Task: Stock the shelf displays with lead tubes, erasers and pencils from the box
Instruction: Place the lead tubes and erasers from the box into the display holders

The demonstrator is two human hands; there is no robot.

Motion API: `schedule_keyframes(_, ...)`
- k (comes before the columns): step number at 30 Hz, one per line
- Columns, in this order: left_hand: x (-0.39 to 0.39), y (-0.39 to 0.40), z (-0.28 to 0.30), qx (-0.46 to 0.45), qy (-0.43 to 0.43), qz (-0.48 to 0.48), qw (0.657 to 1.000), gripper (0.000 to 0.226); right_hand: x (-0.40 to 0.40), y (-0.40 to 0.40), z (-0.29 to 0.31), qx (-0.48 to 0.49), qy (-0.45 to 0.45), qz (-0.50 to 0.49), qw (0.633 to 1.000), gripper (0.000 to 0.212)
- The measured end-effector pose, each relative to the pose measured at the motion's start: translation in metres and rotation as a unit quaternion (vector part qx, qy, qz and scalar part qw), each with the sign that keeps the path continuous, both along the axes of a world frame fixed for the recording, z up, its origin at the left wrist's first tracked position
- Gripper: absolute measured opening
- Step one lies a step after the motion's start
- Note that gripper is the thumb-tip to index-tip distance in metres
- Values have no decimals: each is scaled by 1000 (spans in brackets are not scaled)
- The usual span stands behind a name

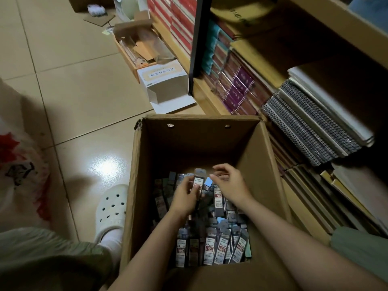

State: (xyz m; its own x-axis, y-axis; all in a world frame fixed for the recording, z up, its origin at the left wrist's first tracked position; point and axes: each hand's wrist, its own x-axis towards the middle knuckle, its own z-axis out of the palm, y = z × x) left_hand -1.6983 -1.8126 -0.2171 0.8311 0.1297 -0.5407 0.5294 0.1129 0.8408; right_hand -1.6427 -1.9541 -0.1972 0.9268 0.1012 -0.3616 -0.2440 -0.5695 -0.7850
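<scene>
Both forearms reach down into the box [138, 164], over the loose tubes [220, 248] on its bottom. Left hand [185, 196] grips a few tubes upright, thumb on the front one [198, 182]. Right hand [230, 183] hovers beside them, fingers loosely curled, holding nothing.

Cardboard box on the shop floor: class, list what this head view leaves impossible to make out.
- Cardboard box bottom: buried under lead tubes.
- Erasers or pencils inside: none identifiable; packs dim and small.
- Left hand: palm side hidden behind the tube it holds.
- Shelf displays above: cut off by the top edge.
</scene>
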Motion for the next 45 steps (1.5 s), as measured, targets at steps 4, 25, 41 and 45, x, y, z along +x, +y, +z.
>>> schedule_keyframes(4,0,11,-15,44,30,53,997,21,7,-8,-20,-196,3,130,972,56)
schedule_keyframes(25,-1,8,-30,60,76,27,995,20,6,7,-47,-325,17,178,929,51)
schedule_keyframes(41,-2,8,-34,49,81,32,995,17,32,5,-50,-334,15,179,925,52)
schedule_keyframes(45,-2,8,-32,59,58,61,995,18,27,7,-48,-192,-10,165,967,33)
